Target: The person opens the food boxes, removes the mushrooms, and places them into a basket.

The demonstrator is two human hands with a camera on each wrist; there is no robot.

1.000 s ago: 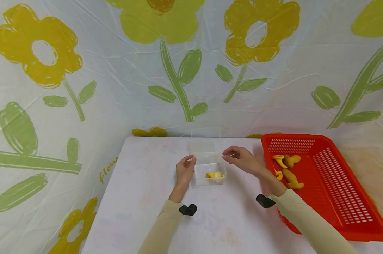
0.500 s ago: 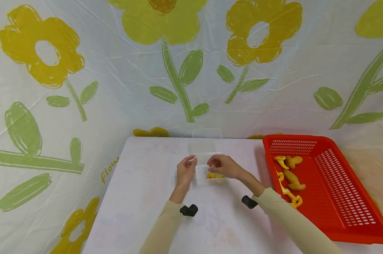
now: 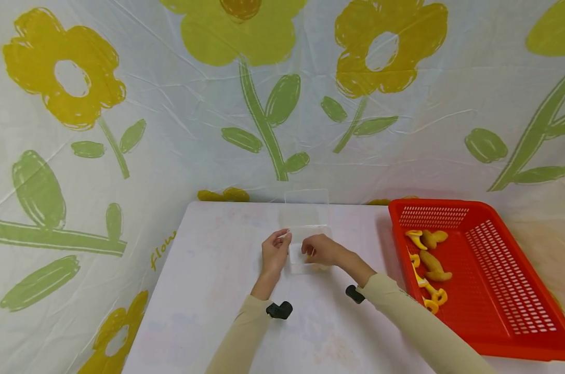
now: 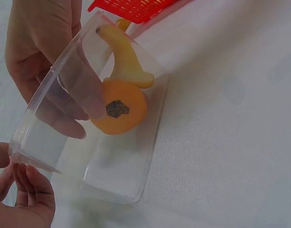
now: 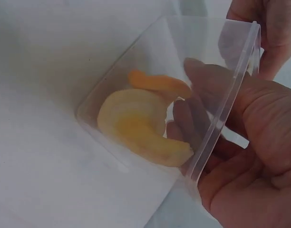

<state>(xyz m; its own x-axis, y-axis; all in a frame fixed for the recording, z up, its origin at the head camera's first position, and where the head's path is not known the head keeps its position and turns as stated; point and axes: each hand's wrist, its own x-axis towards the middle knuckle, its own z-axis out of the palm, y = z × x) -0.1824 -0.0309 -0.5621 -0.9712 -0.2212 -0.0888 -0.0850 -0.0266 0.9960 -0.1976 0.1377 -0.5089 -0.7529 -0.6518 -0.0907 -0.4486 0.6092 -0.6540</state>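
A clear plastic box stands on the table with its hinged lid raised behind it. At its left corner, my left hand pinches the rim between thumb and fingers. My right hand reaches down inside the box. Through the wall in the left wrist view, a round orange piece with a dark rough centre shows at its fingertips. It seems pinched there, partly covered by a finger. Beside it lies a pale yellow, mushroom-shaped piece with a flared end and curved stem.
To the right stands a red perforated plastic basket. Along its left side lie several yellow pieces and brownish mushroom-shaped ones. A flower-printed cloth hangs behind the white table.
My right hand has moved left from beside the box and down into it, its fingers now around the orange piece. My left hand stays at the box rim.
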